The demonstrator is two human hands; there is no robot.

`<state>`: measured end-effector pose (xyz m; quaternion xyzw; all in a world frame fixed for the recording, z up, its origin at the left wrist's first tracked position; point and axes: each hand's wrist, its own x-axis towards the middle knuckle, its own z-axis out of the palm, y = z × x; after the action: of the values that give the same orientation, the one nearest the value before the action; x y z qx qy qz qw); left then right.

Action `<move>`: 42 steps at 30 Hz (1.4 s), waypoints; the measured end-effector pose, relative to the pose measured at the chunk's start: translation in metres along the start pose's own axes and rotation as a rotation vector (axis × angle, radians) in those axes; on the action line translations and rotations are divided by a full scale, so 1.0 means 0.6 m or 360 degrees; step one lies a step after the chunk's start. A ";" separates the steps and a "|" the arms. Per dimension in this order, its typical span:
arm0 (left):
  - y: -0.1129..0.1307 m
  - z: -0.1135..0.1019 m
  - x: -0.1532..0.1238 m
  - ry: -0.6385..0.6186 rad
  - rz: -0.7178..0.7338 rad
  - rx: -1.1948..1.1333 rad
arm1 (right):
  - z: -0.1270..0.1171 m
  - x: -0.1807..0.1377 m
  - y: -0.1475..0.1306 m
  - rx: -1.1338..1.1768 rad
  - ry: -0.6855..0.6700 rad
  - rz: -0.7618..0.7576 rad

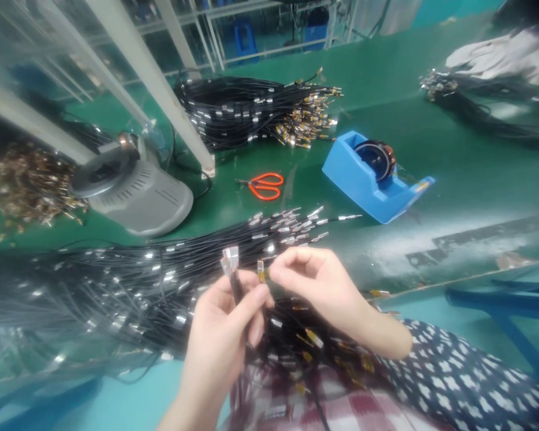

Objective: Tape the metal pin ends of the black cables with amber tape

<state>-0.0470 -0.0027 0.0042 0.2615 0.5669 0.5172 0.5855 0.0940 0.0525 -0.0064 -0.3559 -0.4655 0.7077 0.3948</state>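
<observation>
My left hand (227, 326) pinches a few thin black cables (236, 287) upright, their silver ends (230, 257) sticking up above my fingers. My right hand (317, 281) holds one small gold-tipped connector (261, 272) between thumb and forefinger, right beside those cable ends. Below both hands a thick bundle of black cables with silver ferrules (130, 281) lies across the green table and spills into my lap.
A blue tape dispenser (372, 176) and orange scissors (265, 185) lie beyond the bundle. A grey machine base (137, 194) stands at the left beside a pile of gold parts (27, 185). More cable bundles (256, 114) rest at the back. The table edge (458, 278) runs at the right.
</observation>
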 end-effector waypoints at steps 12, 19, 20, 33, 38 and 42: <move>0.000 -0.004 0.004 -0.0102 -0.0017 -0.0044 | 0.014 0.006 -0.004 0.0214 -0.0184 0.0053; 0.004 -0.001 -0.001 -0.0058 -0.0038 -0.0078 | 0.018 0.005 0.001 0.0023 -0.0074 -0.0119; 0.004 -0.001 -0.003 -0.0046 -0.0050 -0.0081 | 0.019 0.004 0.000 -0.0035 -0.0029 -0.0145; 0.010 -0.016 -0.002 -0.0335 -0.0076 -0.0079 | 0.004 0.025 -0.021 0.0198 -0.0487 0.0206; 0.013 -0.030 0.001 -0.0425 -0.0154 -0.0151 | 0.002 0.029 -0.010 0.0012 -0.0265 0.0105; 0.010 -0.028 -0.001 -0.0444 -0.0172 -0.0169 | 0.001 0.024 -0.008 -0.0025 -0.0203 0.0058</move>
<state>-0.0646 -0.0058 0.0059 0.2687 0.4652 0.4729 0.6984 0.0883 0.0665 -0.0039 -0.3215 -0.4887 0.7323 0.3487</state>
